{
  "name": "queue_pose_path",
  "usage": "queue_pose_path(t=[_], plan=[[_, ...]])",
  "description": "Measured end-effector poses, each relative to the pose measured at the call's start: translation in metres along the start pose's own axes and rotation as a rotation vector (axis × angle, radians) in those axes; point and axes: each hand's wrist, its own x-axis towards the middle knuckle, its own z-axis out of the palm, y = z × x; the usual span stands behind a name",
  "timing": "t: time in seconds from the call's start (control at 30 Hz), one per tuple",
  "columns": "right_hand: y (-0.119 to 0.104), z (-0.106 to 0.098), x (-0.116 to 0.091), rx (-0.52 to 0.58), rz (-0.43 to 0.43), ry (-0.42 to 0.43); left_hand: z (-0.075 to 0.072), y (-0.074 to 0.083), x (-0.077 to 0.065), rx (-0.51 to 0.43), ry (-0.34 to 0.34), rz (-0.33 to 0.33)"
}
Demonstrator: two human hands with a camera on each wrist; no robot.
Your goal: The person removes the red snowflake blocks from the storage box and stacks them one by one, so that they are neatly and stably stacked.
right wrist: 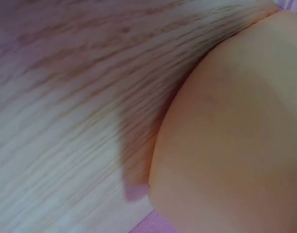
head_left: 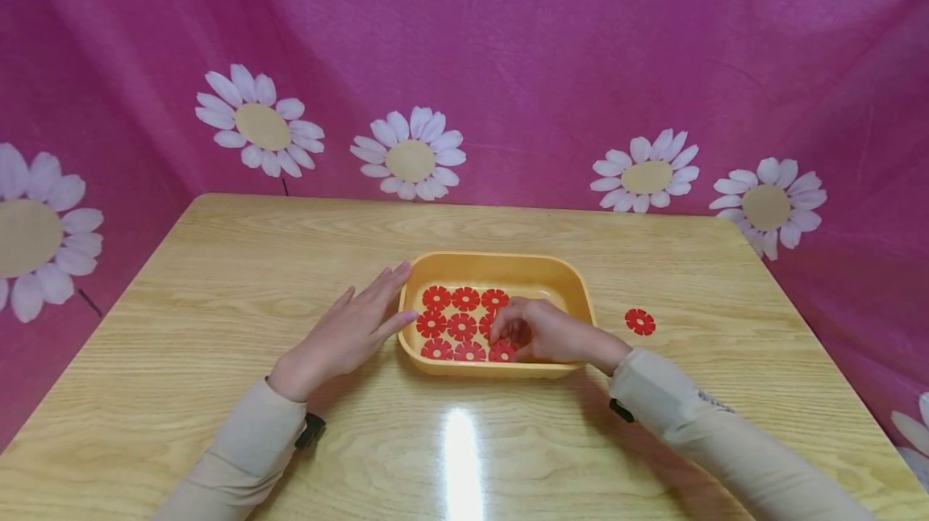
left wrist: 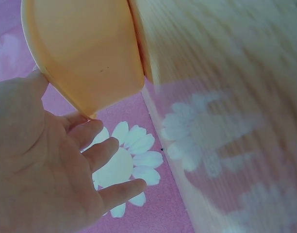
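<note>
A shallow yellow-orange plastic tub (head_left: 496,370) stands on the table. Red notched plastic discs (head_left: 462,327), like snowflake building pieces, lie flat in rows on its floor. My left hand (head_left: 348,333) rests on the tub's left rim, thumb inside and fingers stretched along the outside; the left wrist view shows the same hand (left wrist: 46,160) against the rim. Reaching over the right side, my right hand (head_left: 540,329) has its thumb and fingertips around the edges of the front-right disc (head_left: 502,352). It partly covers the disc behind. The tub's wall (right wrist: 236,126) hides this hand in the right wrist view.
One more red disc (head_left: 640,322) lies on the wooden table (head_left: 290,456), to the right of the tub. A magenta cloth (head_left: 508,61) with white flowers hangs behind and at the table's sides.
</note>
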Motion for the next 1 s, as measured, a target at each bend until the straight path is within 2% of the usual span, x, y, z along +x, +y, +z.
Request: queue_pose_path(t=[0.27, 0.57, 0.73, 1.0], plan=[[0.000, 0.000, -0.001, 0.007, -0.038, -0.002, 0.001, 0.000, 0.000, -0.005, 0.006, -0.002], [-0.001, -0.002, -0.003, 0.062, -0.008, -0.013, 0.001, 0.000, 0.000, -0.012, 0.004, -0.001], [-0.001, -0.002, -0.004, 0.128, 0.015, -0.017, 0.001, 0.000, -0.001, -0.009, 0.004, 0.000], [0.004, -0.014, -0.009, 0.211, -0.008, 0.046, 0.000, 0.000, -0.001, -0.009, 0.006, 0.004]])
